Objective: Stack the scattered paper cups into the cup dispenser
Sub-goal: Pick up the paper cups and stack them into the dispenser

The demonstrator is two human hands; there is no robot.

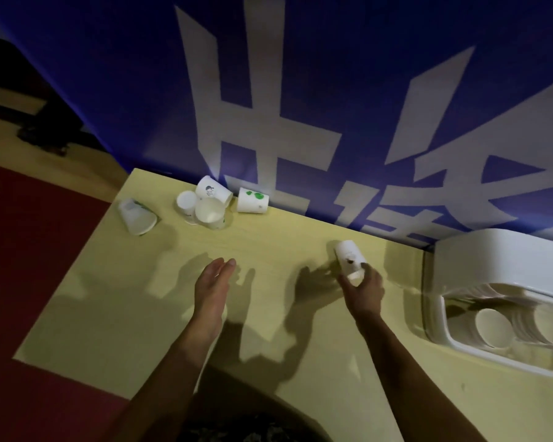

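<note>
Cup [349,257] gripped by right hand [363,290], left hand [212,287] relaxed, dispenser [505,301] right.

Yellow table [268,250] (blue banner [109,74] behind)

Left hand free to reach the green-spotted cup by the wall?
Probably yes. The left hand is open and holds nothing, and bare table lies between it and the green-spotted cup; the cluster of cups sits beside that path.

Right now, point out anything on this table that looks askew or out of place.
Five paper cups lie scattered at the table's far edge: the leftmost cup and the green-printed cup are tipped on their sides. The right hand grips a sixth cup, tilted. The dispenser lies flat, its cup stacks showing.
</note>
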